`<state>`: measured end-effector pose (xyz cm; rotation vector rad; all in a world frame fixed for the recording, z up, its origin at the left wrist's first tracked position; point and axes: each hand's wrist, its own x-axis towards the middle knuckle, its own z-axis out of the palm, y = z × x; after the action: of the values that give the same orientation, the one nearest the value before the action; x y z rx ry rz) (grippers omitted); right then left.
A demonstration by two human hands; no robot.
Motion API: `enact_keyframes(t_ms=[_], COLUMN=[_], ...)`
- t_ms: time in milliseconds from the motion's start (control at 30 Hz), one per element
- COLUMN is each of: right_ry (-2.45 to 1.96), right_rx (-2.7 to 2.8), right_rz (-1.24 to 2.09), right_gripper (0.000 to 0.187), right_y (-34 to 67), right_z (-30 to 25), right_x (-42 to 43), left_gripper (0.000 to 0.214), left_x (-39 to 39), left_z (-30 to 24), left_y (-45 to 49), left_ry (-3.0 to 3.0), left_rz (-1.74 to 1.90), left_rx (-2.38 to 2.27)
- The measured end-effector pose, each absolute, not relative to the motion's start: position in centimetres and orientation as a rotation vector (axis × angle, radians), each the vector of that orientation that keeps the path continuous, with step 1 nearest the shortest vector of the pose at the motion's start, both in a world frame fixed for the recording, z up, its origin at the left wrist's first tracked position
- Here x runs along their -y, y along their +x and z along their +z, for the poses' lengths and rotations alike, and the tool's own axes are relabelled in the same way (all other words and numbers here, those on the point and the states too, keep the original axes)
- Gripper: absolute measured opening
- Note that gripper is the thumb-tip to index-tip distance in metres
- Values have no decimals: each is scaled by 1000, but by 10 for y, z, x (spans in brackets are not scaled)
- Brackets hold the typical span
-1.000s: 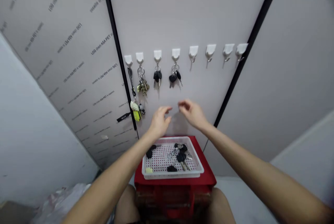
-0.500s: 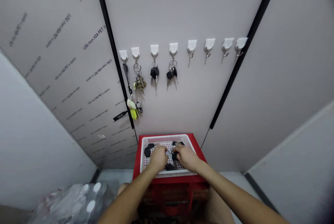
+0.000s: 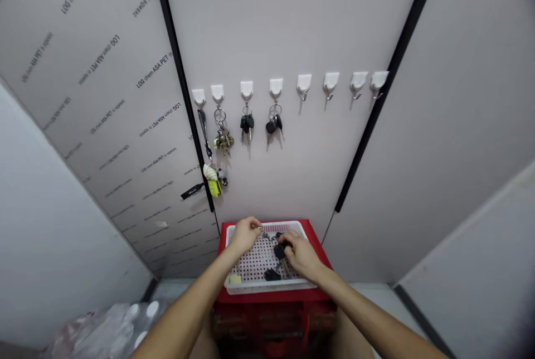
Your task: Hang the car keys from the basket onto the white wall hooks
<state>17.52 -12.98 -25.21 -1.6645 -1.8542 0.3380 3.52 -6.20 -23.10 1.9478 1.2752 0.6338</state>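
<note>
Over the white plastic basket [image 3: 271, 287], my left hand [image 3: 246, 236] pinches one end of a metal key ring and chain [image 3: 267, 236]. My right hand [image 3: 301, 253] closes round the black-headed keys [image 3: 280, 251] at its other end, and the chain spans the space between both hands. Below them, another bunch of black keys [image 3: 272, 275] lies on the basket floor near the front wall. A small pale yellow piece [image 3: 235, 279] rests in the front left corner. Part of the basket's far right is hidden behind my right hand.
The basket stands on a red box [image 3: 267, 296]. On the wall is a row of several white hooks [image 3: 304, 83]; the four leftmost carry keys, including black-headed bunches [image 3: 275, 124] and a yellow-green charm [image 3: 214, 187]. Plastic-wrapped bottles [image 3: 125, 323] stand at lower left.
My left hand has moved left and away from my right hand, drawing the key chain out between them. The view has tilted slightly upward.
</note>
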Motion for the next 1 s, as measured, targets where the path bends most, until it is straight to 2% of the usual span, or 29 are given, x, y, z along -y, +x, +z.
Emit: enact_keyframes(t_ms=[133,300,400,533,767,1000], right_ry=[-1511,-1355,-1316,-1212,-992,-968], right_rx=[1709,1652,1550,1368,1183,1002], right_rz=[340,638,729,671,445,498], right_gripper=[23,21,22,20,17,7], right_y=[169,161,162,170,189,199], right_z=[-234,-216,-200,-153,-50,-11], right_x=[125,121,117,104,74,59], left_gripper=[14,14,15,17,35,38], left_x=[60,63,60,59,63,58], left_z=[-197,-174,-163,-144,-81,-35], left_y=[35,39,45,61,97,115], left_ry=[2069,2094,1939,1800,1972,2221], left_rz=[623,610,758,1023,1374,1387], left_rx=[-990,-919,-907,-797,-673,-819])
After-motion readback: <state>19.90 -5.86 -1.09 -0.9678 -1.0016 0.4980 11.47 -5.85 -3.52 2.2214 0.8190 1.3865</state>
